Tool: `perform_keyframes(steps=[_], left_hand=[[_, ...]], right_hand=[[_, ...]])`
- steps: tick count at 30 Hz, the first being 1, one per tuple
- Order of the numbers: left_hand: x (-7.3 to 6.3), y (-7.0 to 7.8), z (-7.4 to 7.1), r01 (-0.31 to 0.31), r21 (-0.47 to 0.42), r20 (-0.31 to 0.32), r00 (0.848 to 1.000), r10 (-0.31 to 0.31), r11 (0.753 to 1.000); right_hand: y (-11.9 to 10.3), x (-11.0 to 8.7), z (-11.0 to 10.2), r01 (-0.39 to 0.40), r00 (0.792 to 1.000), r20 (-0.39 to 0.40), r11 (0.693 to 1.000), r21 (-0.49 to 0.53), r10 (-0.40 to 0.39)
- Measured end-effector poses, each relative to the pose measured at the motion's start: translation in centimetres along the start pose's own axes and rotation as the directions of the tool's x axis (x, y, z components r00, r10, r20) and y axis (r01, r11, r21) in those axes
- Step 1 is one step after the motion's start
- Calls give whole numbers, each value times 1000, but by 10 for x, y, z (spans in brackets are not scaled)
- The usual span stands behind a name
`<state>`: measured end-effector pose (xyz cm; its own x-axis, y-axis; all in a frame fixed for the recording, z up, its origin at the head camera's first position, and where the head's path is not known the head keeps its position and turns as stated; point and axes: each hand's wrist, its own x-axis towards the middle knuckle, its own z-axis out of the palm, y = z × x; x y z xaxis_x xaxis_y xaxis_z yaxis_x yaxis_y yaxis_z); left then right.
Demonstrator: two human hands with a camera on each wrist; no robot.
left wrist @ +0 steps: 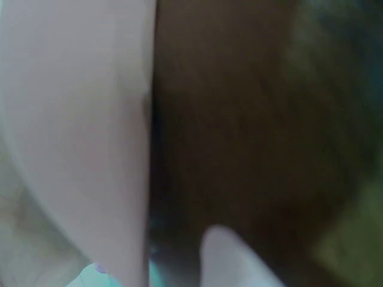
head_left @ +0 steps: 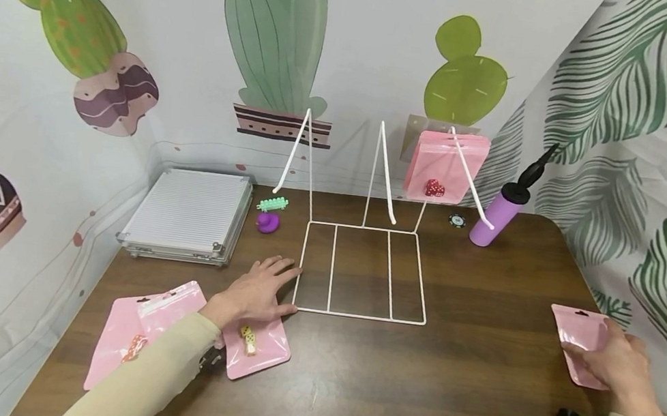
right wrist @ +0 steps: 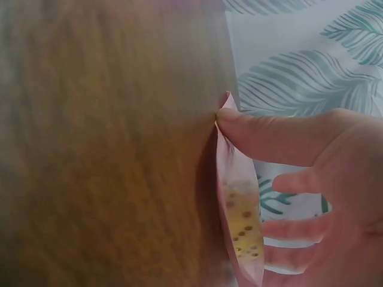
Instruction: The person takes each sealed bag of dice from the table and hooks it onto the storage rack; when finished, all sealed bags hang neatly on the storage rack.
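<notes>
My right hand grips a pink zip pouch by its sides, over the right part of the table. In the right wrist view the thumb presses one edge of that pouch, and yellow spotted dice show through its clear face. My left hand lies with fingers extended at the left side of a white wire rack, fingertips right at its base wire. Partly under that hand is another pink pouch with yellow dice. The left wrist view is dark and blurred.
Pink pouches with red dice hang on the rack's right arm. More pink pouches lie at the left. Behind stand a silver case, a purple duck, a green toy, a poker chip and a purple pump.
</notes>
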<state>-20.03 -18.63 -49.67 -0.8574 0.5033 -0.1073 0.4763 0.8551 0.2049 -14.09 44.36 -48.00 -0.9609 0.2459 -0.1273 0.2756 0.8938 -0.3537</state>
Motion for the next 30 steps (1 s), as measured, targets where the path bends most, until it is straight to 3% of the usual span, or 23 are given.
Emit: perform_keyframes(steps=[10, 17, 27, 30], left_hand=[[0, 1, 0, 3, 6, 2, 1000, -3, 1000], [0, 2, -1, 6, 9, 8, 1000, -6, 1000], [0, 2, -1, 14, 9, 9, 1000, -14, 1000], [0, 1, -1, 11, 10, 12, 1000, -11, 1000]], right_hand=[[-3, 0, 7, -9, 995, -102, 1000, 24, 12], [-8, 1, 4, -63, 996, -66, 998, 17, 64], [-11, 0, 4, -73, 996, -44, 997, 36, 75], [-12, 0, 5, -54, 996, -70, 998, 43, 57]])
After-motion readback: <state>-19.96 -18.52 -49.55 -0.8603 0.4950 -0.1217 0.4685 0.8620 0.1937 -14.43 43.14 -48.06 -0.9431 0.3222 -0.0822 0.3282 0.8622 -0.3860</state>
